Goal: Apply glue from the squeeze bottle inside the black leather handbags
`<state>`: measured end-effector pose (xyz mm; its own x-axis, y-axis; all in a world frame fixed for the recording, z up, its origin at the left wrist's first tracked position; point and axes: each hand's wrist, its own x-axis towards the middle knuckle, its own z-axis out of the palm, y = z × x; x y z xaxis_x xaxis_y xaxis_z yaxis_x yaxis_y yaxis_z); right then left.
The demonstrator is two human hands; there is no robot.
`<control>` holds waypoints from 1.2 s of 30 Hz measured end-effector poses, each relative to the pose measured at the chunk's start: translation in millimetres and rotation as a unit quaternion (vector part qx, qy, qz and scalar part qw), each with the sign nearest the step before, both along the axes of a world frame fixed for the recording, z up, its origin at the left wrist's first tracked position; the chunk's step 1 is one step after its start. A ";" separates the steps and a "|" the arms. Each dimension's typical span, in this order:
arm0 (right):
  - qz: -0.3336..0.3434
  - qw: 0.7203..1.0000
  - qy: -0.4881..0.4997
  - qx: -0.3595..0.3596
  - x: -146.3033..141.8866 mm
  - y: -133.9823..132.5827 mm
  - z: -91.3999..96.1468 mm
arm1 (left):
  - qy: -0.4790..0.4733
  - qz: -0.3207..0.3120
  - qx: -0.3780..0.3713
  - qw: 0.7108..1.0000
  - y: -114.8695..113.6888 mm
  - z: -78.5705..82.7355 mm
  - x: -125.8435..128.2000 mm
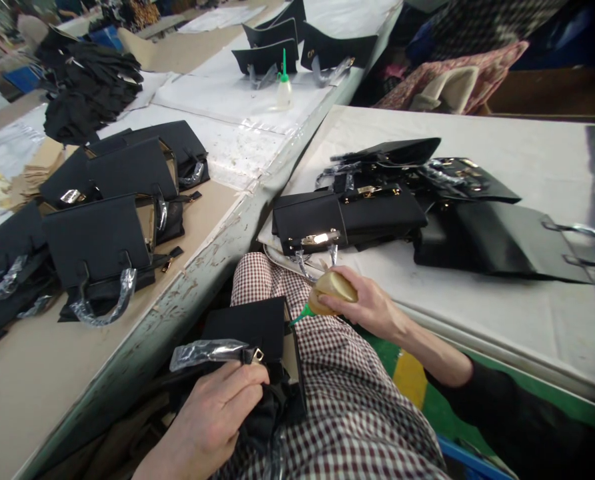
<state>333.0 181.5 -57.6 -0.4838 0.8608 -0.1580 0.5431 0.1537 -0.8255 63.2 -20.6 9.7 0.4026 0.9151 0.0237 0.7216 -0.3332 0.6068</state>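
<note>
A black handbag (247, 327) with a plastic-wrapped handle (205, 353) rests on my lap, over a checked cloth (347, 373). My left hand (217, 407) is closed on the bag near a small metal fitting (257, 356); its fingertips are partly hidden. In my right hand (360, 300) is a glue bottle (332, 292) of yellowish plastic, tipped so its green nozzle (302, 315) points down at the bag's right edge. The nozzle's tip is at that edge, and I cannot tell whether it touches.
Several black handbags (97, 233) stand on the left bench. Bag pieces with gold clasps (347, 217) lie stacked on the right table (502, 293). A second bottle with a green nozzle (284, 93) stands farther back beside black panels (337, 47). Dark fabric (90, 87) is heaped at the upper left.
</note>
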 end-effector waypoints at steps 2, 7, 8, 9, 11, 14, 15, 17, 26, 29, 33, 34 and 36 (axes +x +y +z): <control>0.004 1.000 -0.002 0.012 0.2 -0.2 -0.4 | 0.001 -0.002 -0.004 1.000 -0.8 -1.7 -0.5; -0.003 0.999 0.009 -0.053 8.0 0.4 1.3 | -0.005 -0.003 -0.010 1.000 -2.0 -4.2 -0.8; -0.008 0.997 0.017 -0.075 9.8 0.2 1.2 | -0.006 -0.002 -0.009 1.000 -1.9 -4.2 -0.5; -0.014 0.995 0.025 -0.094 11.2 -0.2 0.9 | -0.007 -0.002 -0.009 1.000 -1.7 -4.1 -0.1; -0.019 0.992 0.035 -0.117 12.6 -1.5 -0.2 | -0.007 -0.003 -0.008 1.000 -1.2 -3.6 0.6; -0.016 0.990 0.031 -0.136 12.1 -3.3 -0.8 | -0.004 -0.007 -0.009 1.000 -0.4 -2.6 1.4; -0.017 0.988 0.033 -0.149 11.8 -3.6 -0.2 | -0.004 -0.007 -0.008 1.000 -0.1 -2.2 1.5; -0.019 0.981 0.052 -0.188 11.9 -4.1 2.3 | -0.006 -0.006 -0.004 1.000 0.9 -1.1 1.8; 0.002 0.936 0.162 -0.312 19.9 -12.5 7.8 | -0.011 -0.001 0.006 1.000 3.8 0.0 1.4; 0.015 0.926 0.184 -0.329 23.5 -18.9 11.0 | -0.018 -0.001 0.008 1.000 3.8 -0.3 -0.3; 0.008 0.913 0.209 -0.351 29.4 -31.2 18.8 | -0.027 0.003 0.009 1.000 6.2 1.2 -0.6; 0.005 0.909 0.215 -0.358 30.6 -34.6 20.4 | -0.029 0.004 0.009 1.000 6.9 1.3 -0.6; 0.002 0.901 0.228 -0.368 32.4 -40.7 22.1 | -0.037 0.006 0.008 0.999 7.7 0.9 -1.0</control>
<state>365.5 140.8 -35.5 -0.6454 0.6020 -0.4702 0.1220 -0.5264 -0.8415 62.2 -13.0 10.7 0.3886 0.9189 0.0673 0.6785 -0.3349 0.6538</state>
